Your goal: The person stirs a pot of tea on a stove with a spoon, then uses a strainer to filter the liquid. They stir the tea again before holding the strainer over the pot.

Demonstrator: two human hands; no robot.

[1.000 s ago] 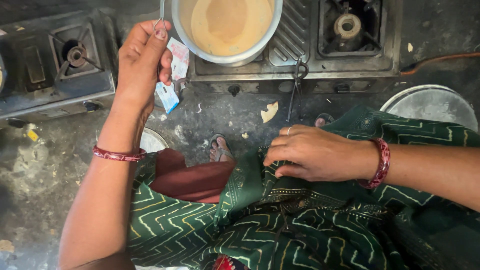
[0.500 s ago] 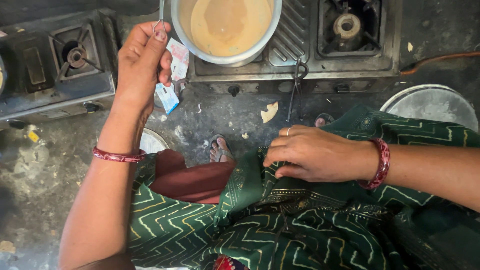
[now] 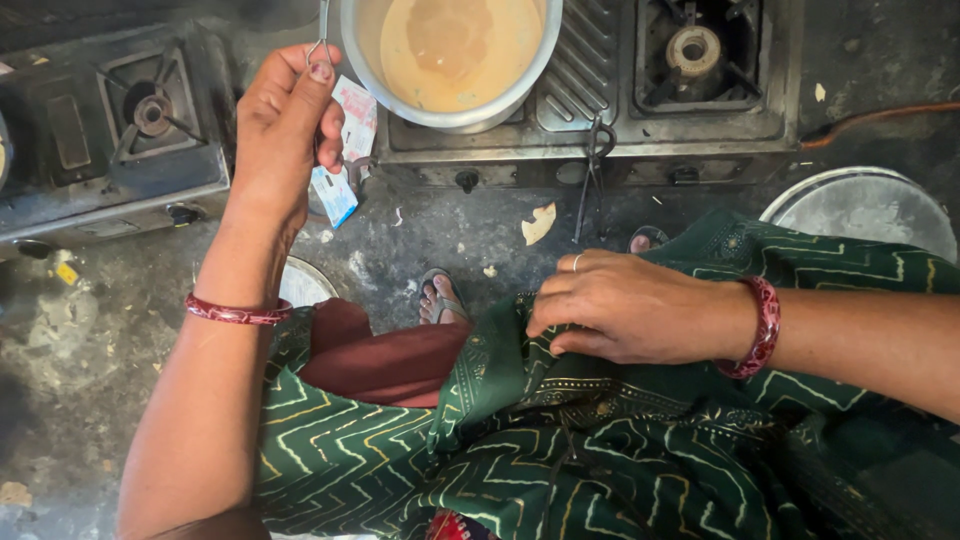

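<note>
My left hand (image 3: pixel 285 125) is raised near the stove, pinching a thin metal handle (image 3: pixel 322 30) between thumb and forefinger and also holding a small torn white, pink and blue sachet (image 3: pixel 345 150). A steel pot (image 3: pixel 450 60) of light brown milky liquid sits on the stove burner just to the right of that hand. My right hand (image 3: pixel 625 305), with a ring and a red bangle, grips a fold of green patterned cloth (image 3: pixel 520 440) at my lap.
A two-burner steel gas stove (image 3: pixel 640 110) stands on the dark floor, with metal tongs (image 3: pixel 592 170) hanging at its front. A second stove (image 3: pixel 110 140) sits at the left. A round steel lid (image 3: pixel 865 210) lies at right. My sandalled foot (image 3: pixel 440 298) shows below.
</note>
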